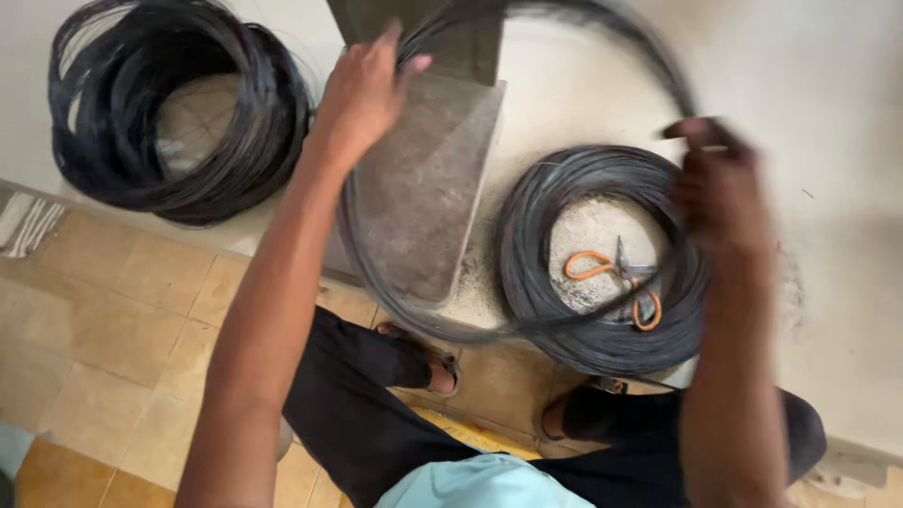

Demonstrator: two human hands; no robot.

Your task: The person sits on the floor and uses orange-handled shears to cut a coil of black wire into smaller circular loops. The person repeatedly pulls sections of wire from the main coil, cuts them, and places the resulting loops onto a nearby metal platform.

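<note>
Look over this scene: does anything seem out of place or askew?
Yes. Orange-handled scissors lie inside the wire coil by the right hand, where wire could snag them. A loose loop strays round the slab from the left hand.

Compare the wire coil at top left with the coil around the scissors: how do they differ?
The top-left wire coil lies untouched, away from both hands; the coil by the scissors has the right hand on its rim. The top-left coil rings only bare floor; the other encircles orange-handled scissors. The top-left coil looks looser, with stray strands; the other is wound more tightly. Both are dark wire lying flat on the pale floor.
</note>
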